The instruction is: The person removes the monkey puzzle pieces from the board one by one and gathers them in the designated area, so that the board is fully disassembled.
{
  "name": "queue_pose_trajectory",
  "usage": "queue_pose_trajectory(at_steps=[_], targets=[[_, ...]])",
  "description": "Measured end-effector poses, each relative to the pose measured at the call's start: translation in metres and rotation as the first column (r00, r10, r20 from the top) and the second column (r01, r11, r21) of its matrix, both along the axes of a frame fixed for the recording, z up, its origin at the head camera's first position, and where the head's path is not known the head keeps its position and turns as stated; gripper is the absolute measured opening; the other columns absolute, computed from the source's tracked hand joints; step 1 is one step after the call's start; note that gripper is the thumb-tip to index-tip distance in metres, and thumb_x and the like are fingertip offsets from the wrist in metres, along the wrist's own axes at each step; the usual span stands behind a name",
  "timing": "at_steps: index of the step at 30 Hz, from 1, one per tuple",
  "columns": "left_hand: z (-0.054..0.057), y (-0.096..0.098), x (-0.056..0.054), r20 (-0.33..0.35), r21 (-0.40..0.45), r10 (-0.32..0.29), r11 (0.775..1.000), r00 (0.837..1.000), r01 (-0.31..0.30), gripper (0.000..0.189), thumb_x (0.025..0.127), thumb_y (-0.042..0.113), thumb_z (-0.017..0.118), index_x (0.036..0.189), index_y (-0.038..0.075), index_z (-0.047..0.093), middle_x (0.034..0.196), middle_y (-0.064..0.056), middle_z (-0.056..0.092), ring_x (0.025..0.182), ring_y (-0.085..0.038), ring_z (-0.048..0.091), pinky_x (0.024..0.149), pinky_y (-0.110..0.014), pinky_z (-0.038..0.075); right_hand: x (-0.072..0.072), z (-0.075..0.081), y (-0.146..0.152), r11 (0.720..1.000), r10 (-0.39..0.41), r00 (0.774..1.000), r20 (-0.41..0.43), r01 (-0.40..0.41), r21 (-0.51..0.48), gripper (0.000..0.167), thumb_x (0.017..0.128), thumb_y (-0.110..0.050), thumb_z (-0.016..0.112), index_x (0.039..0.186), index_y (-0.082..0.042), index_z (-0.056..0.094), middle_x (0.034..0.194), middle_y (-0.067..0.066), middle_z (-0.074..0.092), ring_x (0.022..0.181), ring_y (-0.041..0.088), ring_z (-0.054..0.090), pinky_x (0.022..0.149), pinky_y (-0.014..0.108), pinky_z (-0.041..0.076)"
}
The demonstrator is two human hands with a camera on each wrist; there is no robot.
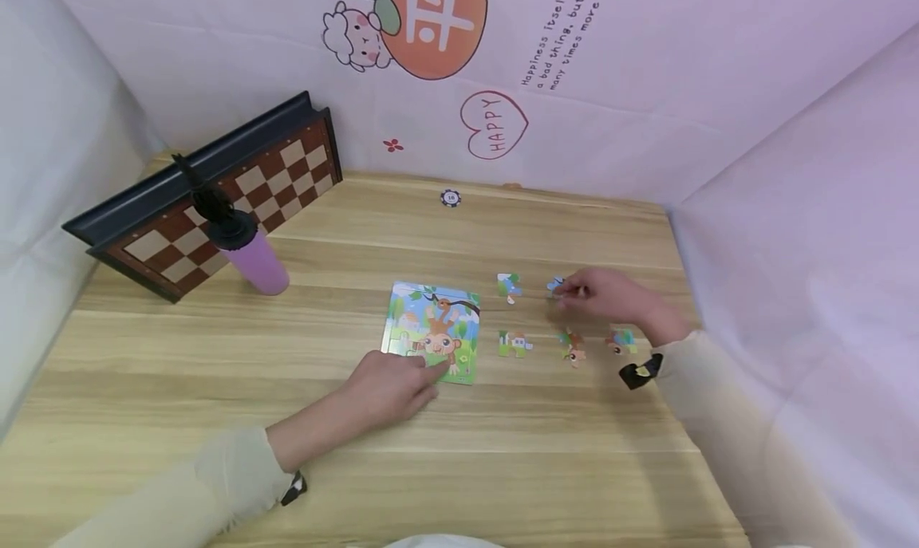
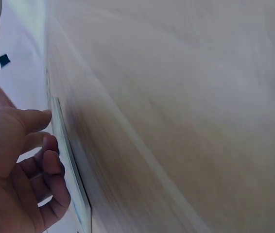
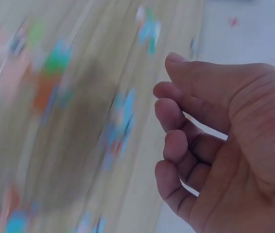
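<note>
Several pieces [image 1: 572, 345] lie outside the puzzle tray [image 1: 475, 333], left fingers [image 1: 432, 372] relaxed upon it, right fingers [image 3: 169, 115] loosely bent.

In the head view, the left fingers [image 1: 433, 369] hide the near-left part of the puzzle board [image 1: 434, 329] under them; the right fingers [image 1: 572, 283] partly cover a blue piece [image 1: 554, 285] at their tips. In the right wrist view, the puzzle pieces [image 3: 51, 85] beside those fingers are smeared beyond reading. Beyond the left fingers, the upper edge cuts off an orange wall print [image 1: 441, 21].
</note>
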State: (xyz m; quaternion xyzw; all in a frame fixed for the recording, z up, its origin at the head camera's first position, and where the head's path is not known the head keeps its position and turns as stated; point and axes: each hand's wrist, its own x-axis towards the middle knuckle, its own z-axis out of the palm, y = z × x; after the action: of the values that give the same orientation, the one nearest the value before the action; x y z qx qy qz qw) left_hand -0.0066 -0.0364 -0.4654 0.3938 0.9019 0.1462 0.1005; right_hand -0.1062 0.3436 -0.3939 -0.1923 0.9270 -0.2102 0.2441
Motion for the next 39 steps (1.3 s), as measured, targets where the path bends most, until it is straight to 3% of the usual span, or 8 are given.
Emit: queue_pose_trajectory(at_steps=[7,12,15,21,28,34,39], targets=[[-0.001,0.006,0.009,0.057,-0.036,0.015,0.999,0.998,-0.013,0.052,0.102,0.041,0.059,0.148,0.016,0.055,0.072,0.006,0.061,0.056,-0.01,0.052,0.044,-0.032,0.037,-0.003,-0.01,-0.087,0.979,0.198,0.979,-0.056,-0.2,-0.044,0.023,0.096,-0.017,0.072,0.116,-0.007,0.076,0.107,0.001,0.069,0.087,0.013,0.061,0.08,0.038,0.052],[-0.002,0.008,0.01,0.089,-0.061,0.047,0.997,0.995,-0.041,0.05,0.105,0.038,0.054,0.145,0.009,0.057,0.088,0.0,0.07,0.064,-0.017,0.062,0.047,-0.036,0.043,0.002,-0.026,-0.146,0.922,0.372,0.927,-0.058,-0.376,-0.089,0.022,0.096,-0.015,0.073,0.116,-0.008,0.077,0.097,-0.003,0.067,0.083,0.01,0.058,0.078,0.031,0.05],[-0.004,0.008,0.009,0.097,-0.053,0.041,0.998,0.994,-0.036,0.05,0.105,0.038,0.055,0.145,0.009,0.057,0.085,0.0,0.068,0.062,-0.015,0.06,0.047,-0.035,0.043,0.004,-0.034,-0.169,0.892,0.438,0.898,-0.035,-0.439,-0.106,0.022,0.096,-0.015,0.073,0.116,-0.007,0.077,0.096,-0.004,0.067,0.085,0.009,0.058,0.079,0.028,0.049],[-0.006,0.006,0.007,0.102,-0.034,0.013,0.999,0.995,-0.01,0.052,0.104,0.039,0.055,0.146,0.009,0.056,0.076,0.006,0.06,0.058,-0.009,0.05,0.046,-0.033,0.04,0.003,-0.039,-0.188,0.891,0.443,0.897,0.01,-0.438,-0.117,0.03,0.095,-0.011,0.074,0.124,-0.005,0.073,0.088,-0.005,0.061,0.081,0.01,0.055,0.075,0.027,0.048],[-0.005,0.002,0.004,0.095,-0.014,-0.02,1.0,0.995,0.021,0.052,0.103,0.039,0.058,0.145,0.007,0.057,0.073,0.007,0.056,0.059,-0.008,0.048,0.047,-0.031,0.041,0.0,-0.04,-0.194,0.879,0.46,0.886,0.055,-0.445,-0.173,0.031,0.097,-0.008,0.069,0.128,-0.005,0.071,0.088,-0.006,0.061,0.077,0.009,0.054,0.073,0.025,0.048],[-0.003,0.0,0.001,0.127,0.002,-0.041,0.999,0.991,0.041,0.051,0.103,0.036,0.059,0.145,0.006,0.057,0.069,0.008,0.051,0.057,-0.008,0.046,0.048,-0.029,0.041,-0.001,-0.041,-0.198,0.864,0.48,0.875,0.056,-0.461,-0.203,0.029,0.099,-0.005,0.066,0.128,-0.003,0.07,0.087,-0.002,0.062,0.07,0.009,0.059,0.071,0.025,0.048],[-0.001,-0.001,-0.001,0.173,0.008,-0.044,0.999,0.984,0.043,0.051,0.104,0.034,0.059,0.146,0.004,0.055,0.066,0.005,0.051,0.055,-0.007,0.042,0.048,-0.028,0.039,-0.002,-0.043,-0.201,0.878,0.451,0.89,0.06,-0.431,-0.21,0.025,0.099,-0.007,0.067,0.123,-0.005,0.074,0.096,-0.001,0.067,0.076,0.01,0.054,0.073,0.024,0.049]])
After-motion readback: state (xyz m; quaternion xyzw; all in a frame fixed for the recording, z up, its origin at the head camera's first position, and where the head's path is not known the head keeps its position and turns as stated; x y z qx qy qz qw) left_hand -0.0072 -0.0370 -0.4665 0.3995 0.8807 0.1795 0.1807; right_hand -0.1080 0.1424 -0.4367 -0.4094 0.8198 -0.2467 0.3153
